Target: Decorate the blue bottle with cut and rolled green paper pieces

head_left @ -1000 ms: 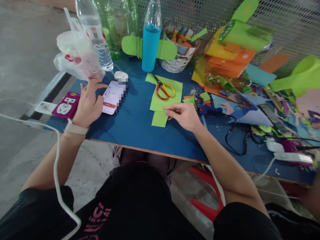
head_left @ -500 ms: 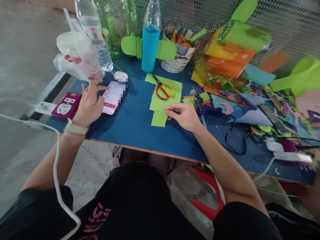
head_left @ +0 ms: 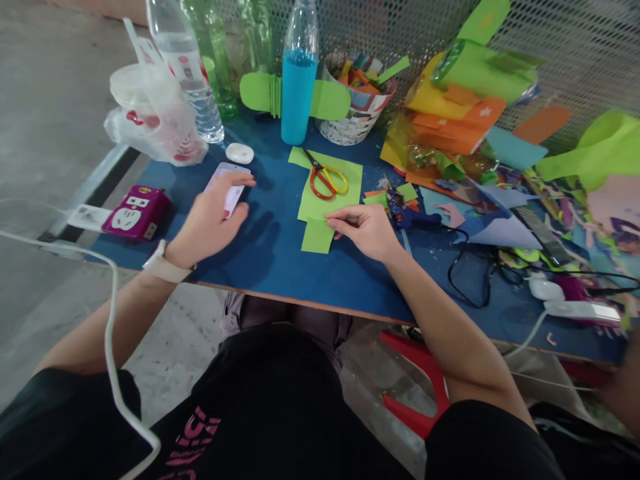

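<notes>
My left hand point(head_left: 210, 217) hovers over the smartphone point(head_left: 233, 195), its fingers extended and apart, and hides much of the screen. Between the thumb and fingertips of my right hand point(head_left: 367, 230) is the edge of a small piece of green paper point(head_left: 316, 237). That piece lies at the lower edge of a larger green paper sheet point(head_left: 307, 205) on the blue table point(head_left: 280, 267). Scissors point(head_left: 319, 167) with one red and one yellow handle rest on the larger sheet.
Behind the sheet stands a bottle of blue liquid point(head_left: 297, 100), beside a woven basket point(head_left: 345, 130) of paper scraps. A purple power adapter point(head_left: 137, 212) sits at left, near a white earbud case point(head_left: 239, 153). Paper scraps and a blue glue gun point(head_left: 415, 219) lie right.
My left hand has moved right and toward me, its pointing finger leaving the phone's upper edge, and now covers more of the phone. My right hand has stayed put on the small green paper.
</notes>
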The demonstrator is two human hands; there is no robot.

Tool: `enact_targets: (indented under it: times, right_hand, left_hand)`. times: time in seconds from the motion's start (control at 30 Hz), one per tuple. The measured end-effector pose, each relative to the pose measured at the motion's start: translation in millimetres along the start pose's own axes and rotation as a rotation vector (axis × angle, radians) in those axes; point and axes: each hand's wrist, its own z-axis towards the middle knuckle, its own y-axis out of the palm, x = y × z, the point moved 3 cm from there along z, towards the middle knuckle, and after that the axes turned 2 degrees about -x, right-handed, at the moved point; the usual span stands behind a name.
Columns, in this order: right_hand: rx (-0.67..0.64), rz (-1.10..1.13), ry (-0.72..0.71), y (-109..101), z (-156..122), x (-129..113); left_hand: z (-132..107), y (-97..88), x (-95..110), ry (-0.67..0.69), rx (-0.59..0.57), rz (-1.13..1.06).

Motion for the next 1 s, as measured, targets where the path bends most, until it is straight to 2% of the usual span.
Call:
enact_targets:
  times: [0.07,0.13,0.2,0.27,0.37,0.47,0.57,0.7,0.83,1.0]
  right_hand:
    - [-0.003,0.001,-0.005,0.1,0.6,0.2]
    - [0.000,0.009,-0.008,0.4,1.6,1.6]
    - [0.014,0.031,-0.007,0.7,2.8,4.1]
    - [0.034,0.057,-0.008,0.6,3.7,6.3]
    - [0.056,0.062,-0.020,-0.2,3.9,6.8]
    - [0.049,0.044,-0.016,-0.6,3.0,5.5]
    - [0.049,0.036,-0.007,-0.8,2.3,5.5]
    - [0.076,0.029,-0.022,-2.1,3.1,8.2]
    - [0.081,0.021,-0.021,-3.7,5.1,10.8]
    - [0.052,0.015,-0.017,-4.0,6.1,10.7]
  left_hand:
    - [9.1,17.6,26.4,0.112,-0.112,-0.027]
    - [22.3,35.2,50.4,0.266,-0.170,-0.040]
    - [37.9,51.8,65.8,0.363,-0.218,-0.044]
    - [52.6,66.1,71.8,0.387,-0.264,-0.034]
    - [65.1,80.8,70.2,0.370,-0.289,-0.107]
    - [65.6,87.4,63.5,0.319,-0.252,-0.258]
    - [62.7,88.9,57.8,0.264,-0.223,-0.321]
    - [63.3,89.5,53.7,0.226,-0.251,-0.338]
    - [65.0,92.2,50.2,0.210,-0.296,-0.363]
    - [63.6,93.2,48.7,0.221,-0.271,-0.359]
